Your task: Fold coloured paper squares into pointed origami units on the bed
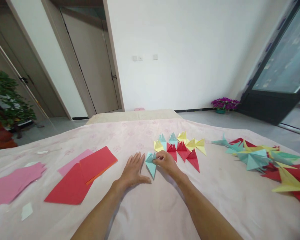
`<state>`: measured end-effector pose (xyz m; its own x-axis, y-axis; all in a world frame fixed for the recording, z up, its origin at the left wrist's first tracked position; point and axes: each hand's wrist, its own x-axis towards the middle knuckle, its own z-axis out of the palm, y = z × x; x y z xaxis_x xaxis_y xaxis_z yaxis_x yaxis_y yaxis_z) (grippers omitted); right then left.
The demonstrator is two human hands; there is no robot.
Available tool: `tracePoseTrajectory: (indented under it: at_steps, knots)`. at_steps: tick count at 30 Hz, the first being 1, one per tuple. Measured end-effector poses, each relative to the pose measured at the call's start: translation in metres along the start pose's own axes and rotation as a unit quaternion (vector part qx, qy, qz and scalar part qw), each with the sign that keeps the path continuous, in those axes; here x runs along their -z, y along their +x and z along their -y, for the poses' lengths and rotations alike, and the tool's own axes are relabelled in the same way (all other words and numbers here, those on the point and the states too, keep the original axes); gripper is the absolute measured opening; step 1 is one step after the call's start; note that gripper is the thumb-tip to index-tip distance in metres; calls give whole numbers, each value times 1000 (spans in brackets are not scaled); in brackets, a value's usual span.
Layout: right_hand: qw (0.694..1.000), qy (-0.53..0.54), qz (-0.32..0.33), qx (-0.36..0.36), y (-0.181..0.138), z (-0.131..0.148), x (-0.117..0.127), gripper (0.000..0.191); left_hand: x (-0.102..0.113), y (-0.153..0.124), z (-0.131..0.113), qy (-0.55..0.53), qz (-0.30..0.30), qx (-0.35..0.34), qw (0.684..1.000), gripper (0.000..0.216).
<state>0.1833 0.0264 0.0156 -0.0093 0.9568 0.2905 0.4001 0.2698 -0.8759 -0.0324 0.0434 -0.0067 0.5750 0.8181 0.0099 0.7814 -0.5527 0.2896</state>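
A light blue folded paper piece (151, 165) lies on the pale pink tablecloth between my hands, its long point toward me. My right hand (167, 162) pinches its upper right corner between thumb and fingers. My left hand (133, 171) rests flat on the cloth just left of the paper, fingers stretched and thumb pointing toward the lower tip. Just beyond my right hand stand several similar folded pieces in rows: red ones (182, 151), yellow ones (200, 146) and light blue ones (173, 139).
Red paper sheets (67, 186) and a stack of pink paper (12, 185) lie at left, with a white scrap (27, 211) nearby. A heap of finished paper cranes (256, 159) spreads along the right. Beyond the table are a door (90, 56) and purple flowers (225, 103).
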Motion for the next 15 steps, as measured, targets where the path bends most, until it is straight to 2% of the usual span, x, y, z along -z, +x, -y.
tracePoseTrajectory:
  at_steps: [4, 7, 10, 15]
  knots:
    - [999, 47, 11, -21, 3, 27, 10, 14, -1, 1, 1, 11, -6, -6, 1000, 124]
    - [990, 127, 34, -49, 8, 48, 31, 11, 0, 0, 1, 15, -8, -9, 1000, 122]
    - [989, 130, 34, -59, 14, 61, 67, 12, 0, -1, 0, 17, -11, -8, 1000, 119]
    - [997, 40, -4, -64, 16, 56, 152, 17, 0, 0, 0, 26, -8, 1, 1000, 115]
